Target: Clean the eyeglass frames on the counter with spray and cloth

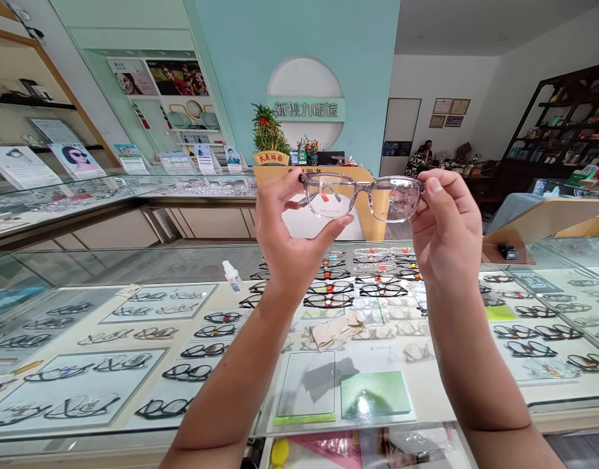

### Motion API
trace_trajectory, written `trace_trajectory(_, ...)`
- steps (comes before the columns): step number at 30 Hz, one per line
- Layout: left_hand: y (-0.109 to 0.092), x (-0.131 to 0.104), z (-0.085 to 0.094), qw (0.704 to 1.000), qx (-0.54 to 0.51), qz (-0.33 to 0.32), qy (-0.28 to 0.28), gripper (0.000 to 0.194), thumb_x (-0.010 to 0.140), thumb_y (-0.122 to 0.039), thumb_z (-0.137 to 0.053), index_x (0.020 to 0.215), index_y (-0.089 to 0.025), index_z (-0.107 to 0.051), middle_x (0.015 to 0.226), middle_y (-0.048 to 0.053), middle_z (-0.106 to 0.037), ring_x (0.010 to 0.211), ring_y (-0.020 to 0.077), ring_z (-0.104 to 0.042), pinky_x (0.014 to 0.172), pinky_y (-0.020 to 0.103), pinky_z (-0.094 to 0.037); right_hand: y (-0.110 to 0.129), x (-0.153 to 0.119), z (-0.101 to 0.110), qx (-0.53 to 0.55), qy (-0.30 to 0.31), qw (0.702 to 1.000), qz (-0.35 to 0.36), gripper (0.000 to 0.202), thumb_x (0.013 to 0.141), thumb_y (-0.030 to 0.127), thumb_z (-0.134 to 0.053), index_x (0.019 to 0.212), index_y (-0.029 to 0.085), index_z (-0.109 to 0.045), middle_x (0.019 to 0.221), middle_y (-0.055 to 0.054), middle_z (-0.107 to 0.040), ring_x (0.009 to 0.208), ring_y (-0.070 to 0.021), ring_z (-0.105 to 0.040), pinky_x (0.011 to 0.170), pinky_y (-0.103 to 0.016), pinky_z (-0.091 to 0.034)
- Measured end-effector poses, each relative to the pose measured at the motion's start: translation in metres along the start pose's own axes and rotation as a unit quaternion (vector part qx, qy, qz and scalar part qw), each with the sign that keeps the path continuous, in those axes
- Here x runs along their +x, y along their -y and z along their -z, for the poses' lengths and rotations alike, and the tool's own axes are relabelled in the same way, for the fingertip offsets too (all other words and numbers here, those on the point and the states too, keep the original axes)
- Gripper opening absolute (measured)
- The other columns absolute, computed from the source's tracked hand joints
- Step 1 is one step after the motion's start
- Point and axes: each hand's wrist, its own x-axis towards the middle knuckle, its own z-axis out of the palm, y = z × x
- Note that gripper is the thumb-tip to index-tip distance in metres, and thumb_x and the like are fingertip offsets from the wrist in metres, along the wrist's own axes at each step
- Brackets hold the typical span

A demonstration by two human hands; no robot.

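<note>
A pair of eyeglasses (362, 187) with a clear frame is held up level above the glass counter, its lenses facing me. My left hand (292, 225) grips it at the left hinge and temple, with the thumb stretched under the left lens. At the other end, my right hand (448, 218) pinches the right hinge between thumb and fingers. Small print and an orange-red mark show on or through the lenses. On the counter below lie a beige cleaning cloth (337, 330) and a small white spray bottle (232, 276).
Rows of eyeglasses (328, 301) fill the glass display counter (231, 433). A green pad (376, 395) lies near its front edge, above an open drawer (338, 449). Beyond stand a wooden reception desk (372, 225), a plant (268, 130) and a seated person (420, 158).
</note>
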Motion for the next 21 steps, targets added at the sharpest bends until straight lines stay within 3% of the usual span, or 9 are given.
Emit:
trace_trajectory(4, -0.001, -0.001, 0.001, 1.0, -0.003, 0.018, 0.013, 0.094, 0.076, -0.069, -0.096, 0.155, -0.04, -0.054, 0.146, 0.01, -0.065, 0.14, 0.0406, -0.066, 0.107, 0.06, -0.062, -0.001, 0.0, 0.0, 0.009, -0.009, 1.0, -0.004, 0.027, 0.107, 0.057, -0.064, 0.117, 0.032, -0.07, 0.106, -0.005, -0.072, 0.096, -0.022, -0.075, 0.085, -0.042, -0.066)
trace_trajectory(8, 0.0, 0.001, 0.002, 0.994, -0.096, 0.044, 0.034, 0.094, 0.073, -0.07, -0.098, 0.15, -0.041, -0.054, 0.148, 0.01, -0.063, 0.141, 0.039, -0.066, 0.104, 0.055, -0.064, 0.003, 0.0, -0.002, 0.061, -0.019, 0.998, -0.028, 0.024, 0.104, 0.053, -0.07, 0.109, 0.03, -0.07, 0.106, -0.004, -0.072, 0.097, -0.0207, -0.075, 0.088, -0.04, -0.065)
trace_trajectory(13, -0.001, 0.004, -0.003, 0.96, -0.254, 0.114, 0.044, 0.088, 0.068, -0.067, -0.103, 0.14, -0.041, -0.058, 0.138, 0.007, -0.068, 0.132, 0.0352, -0.072, 0.101, 0.049, -0.065, 0.01, -0.003, -0.005, 0.096, -0.005, 0.993, -0.063, 0.026, 0.104, 0.054, -0.072, 0.103, 0.028, -0.069, 0.102, -0.003, -0.072, 0.098, -0.0198, -0.075, 0.091, -0.037, -0.064)
trace_trajectory(21, -0.011, 0.001, -0.01, 0.914, -0.336, 0.225, 0.027, 0.076, 0.073, -0.056, -0.104, 0.13, -0.036, -0.06, 0.125, 0.001, -0.075, 0.114, 0.0225, -0.079, 0.099, 0.038, -0.065, 0.01, -0.005, -0.007, 0.117, -0.012, 0.987, -0.11, 0.025, 0.1, 0.05, -0.077, 0.096, 0.028, -0.068, 0.096, -0.002, -0.072, 0.095, -0.0196, -0.075, 0.088, -0.036, -0.064)
